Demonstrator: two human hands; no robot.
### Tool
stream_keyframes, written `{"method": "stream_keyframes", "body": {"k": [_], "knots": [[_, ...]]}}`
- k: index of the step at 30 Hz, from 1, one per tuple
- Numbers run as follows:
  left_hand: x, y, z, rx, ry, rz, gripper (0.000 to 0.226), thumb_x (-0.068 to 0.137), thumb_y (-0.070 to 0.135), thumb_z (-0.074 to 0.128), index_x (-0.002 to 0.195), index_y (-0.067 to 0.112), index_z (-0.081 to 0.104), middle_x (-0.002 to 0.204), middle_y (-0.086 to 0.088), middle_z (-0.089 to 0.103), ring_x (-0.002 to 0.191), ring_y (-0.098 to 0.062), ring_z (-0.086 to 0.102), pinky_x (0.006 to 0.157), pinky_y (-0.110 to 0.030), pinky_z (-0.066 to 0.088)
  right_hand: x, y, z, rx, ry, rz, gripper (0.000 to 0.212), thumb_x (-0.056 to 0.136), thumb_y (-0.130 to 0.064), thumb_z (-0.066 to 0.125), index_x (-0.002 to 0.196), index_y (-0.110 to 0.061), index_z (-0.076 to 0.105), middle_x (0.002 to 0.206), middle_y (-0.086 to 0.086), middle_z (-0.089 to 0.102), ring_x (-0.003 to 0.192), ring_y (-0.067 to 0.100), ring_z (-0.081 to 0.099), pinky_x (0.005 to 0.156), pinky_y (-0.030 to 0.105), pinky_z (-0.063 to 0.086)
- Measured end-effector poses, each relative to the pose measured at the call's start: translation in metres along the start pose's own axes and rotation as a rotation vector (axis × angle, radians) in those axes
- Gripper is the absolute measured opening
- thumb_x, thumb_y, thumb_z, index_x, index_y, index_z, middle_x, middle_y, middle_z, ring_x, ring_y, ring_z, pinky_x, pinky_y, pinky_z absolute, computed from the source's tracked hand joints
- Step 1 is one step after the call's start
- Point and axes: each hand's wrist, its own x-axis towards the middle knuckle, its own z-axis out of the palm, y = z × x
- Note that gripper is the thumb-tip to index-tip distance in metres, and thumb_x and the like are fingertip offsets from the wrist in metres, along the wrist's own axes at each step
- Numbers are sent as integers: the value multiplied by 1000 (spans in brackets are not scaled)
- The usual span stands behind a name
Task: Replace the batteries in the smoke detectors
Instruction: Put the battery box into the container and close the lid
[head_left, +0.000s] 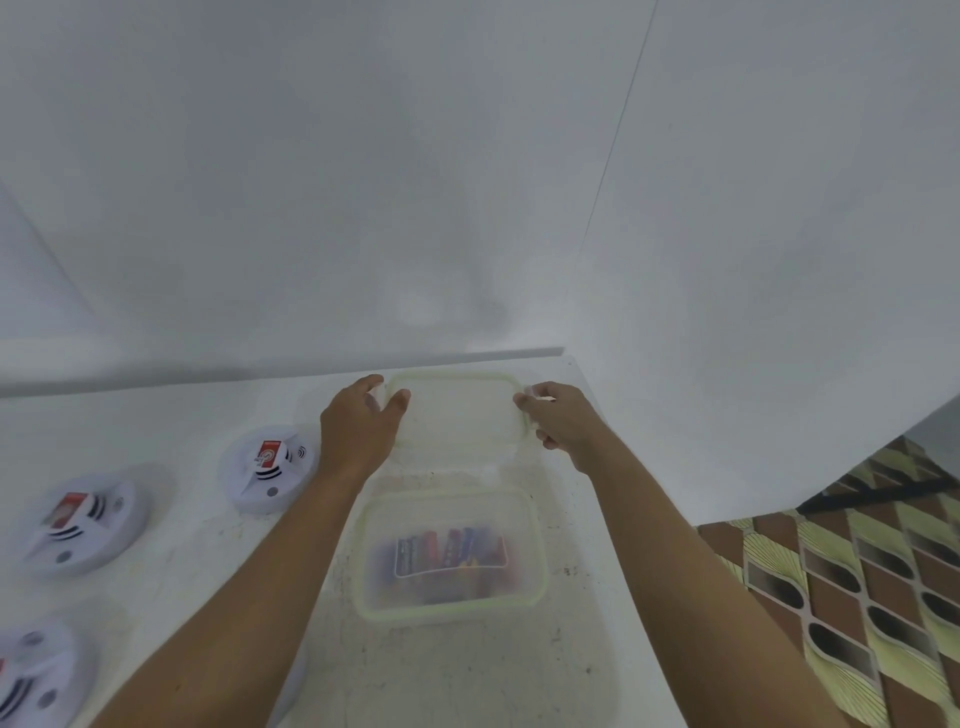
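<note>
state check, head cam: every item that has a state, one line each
container: open, batteries inside
lid: off, held at both ends beyond the container
left hand: gripping the lid's left end
right hand: gripping the lid's right end
smoke detectors: three in view, lying on the counter, untouched

White table (597, 649); white wall (363, 182) behind; patterned floor (857, 597) at right.

Both hands (358, 426) (563, 421) hold clear lid (457, 410) beyond open battery box (452, 556)
</note>
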Motion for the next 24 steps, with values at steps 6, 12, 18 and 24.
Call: {"method": "stream_keyframes", "body": {"k": [6,12,18,24], "knots": [[3,3,1,22,-27,28,51,90,43,65,132,14,58,95,-2,59,92,-15,53,88,-27,39,0,6,1,-14,30,12,24,94,-27,62,109,-8,63,85,2,59,64,15,57,61,28,46],[0,-3,2,23,-14,16,49,90,42,65,130,15,60,97,0,58,94,-14,52,91,-29,40,-5,4,3,-8,15,-12,25,96,-25,58,120,-18,59,90,2,58,67,17,56,66,31,46],[-2,0,3,60,-43,86,49,95,38,60,138,16,55,137,-12,52,115,-25,57,104,-32,35,-11,-1,27,-32,17,-71,40,102,-27,33,137,-26,51,125,0,58,110,20,54,91,35,45],[-5,0,5,217,-218,138,56,105,36,37,151,6,30,140,-17,53,133,-31,45,99,-29,32,-12,4,49,60,142,-83,30,106,-31,32,129,-21,49,106,-5,55,99,17,52,84,31,37]]}}
